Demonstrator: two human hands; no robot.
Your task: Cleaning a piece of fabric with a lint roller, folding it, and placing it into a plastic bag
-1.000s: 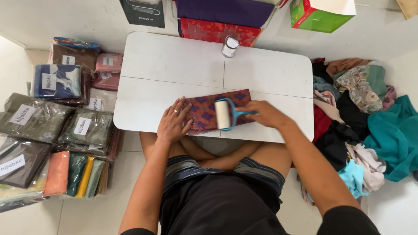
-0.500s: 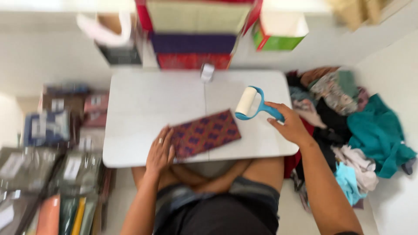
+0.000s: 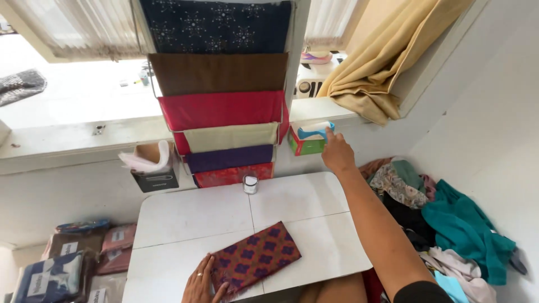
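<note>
Right hand [image 3: 337, 152] has moved since half a second ago: then it held the blue-handled lint roller [image 3: 312, 132] up over the table's right side, now the arm is stretched out to the window ledge and the roller sits in the top of the green and red box [image 3: 305, 145] there. Fingers are extended toward the roller, fingertips at or touching its blue handle; cannot tell if they still grip it. View has tilted up, so the hanging rack of folded fabrics [image 3: 222, 106] and yellow curtain [image 3: 387, 67] now show. Left hand [image 3: 201, 280] unchanged, flat with fingers spread, pressing the near-left end of the folded purple patterned cloth [image 3: 255, 258] on the white table [image 3: 185, 219]. Small white-lidded jar [image 3: 250, 184] stands at the table's far edge. Pile of clothes [image 3: 449, 224] lies right of the table.
</note>
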